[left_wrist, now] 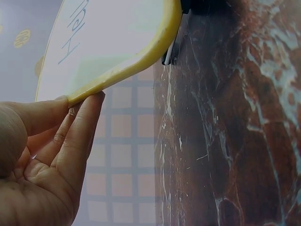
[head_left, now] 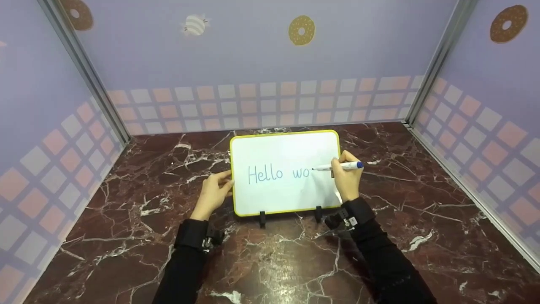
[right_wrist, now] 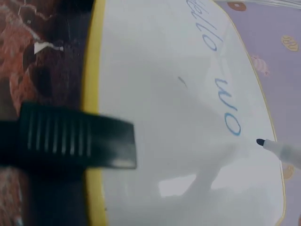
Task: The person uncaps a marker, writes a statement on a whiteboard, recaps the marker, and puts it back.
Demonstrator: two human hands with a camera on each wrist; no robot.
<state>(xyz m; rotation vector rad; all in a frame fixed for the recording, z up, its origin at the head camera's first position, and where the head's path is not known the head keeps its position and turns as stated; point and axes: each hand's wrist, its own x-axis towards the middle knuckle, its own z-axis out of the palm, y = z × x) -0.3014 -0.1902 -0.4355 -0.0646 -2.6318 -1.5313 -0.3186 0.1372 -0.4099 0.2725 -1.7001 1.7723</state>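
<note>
A small whiteboard [head_left: 282, 194] with a yellow frame leans upright on the table, bearing "Hello wo" in blue handwriting. The left hand [head_left: 214, 192] pinches its left edge between thumb and fingers; in the left wrist view those fingers [left_wrist: 75, 136] meet the yellow rim. A white marker [head_left: 337, 166] with a blue end is gripped in the right hand [head_left: 349, 179], over the board's right half. Its dark tip is just right of the letter "o"; in the right wrist view the marker [right_wrist: 284, 151] seems slightly off the surface, though contact is hard to judge.
Black stand feet [head_left: 262, 219] hold the board's lower edge. The dark red marbled table [head_left: 147, 253] spreads around it. Patterned lilac panels [head_left: 253, 50] enclose the back and both sides. Each wrist carries a black strap with a camera.
</note>
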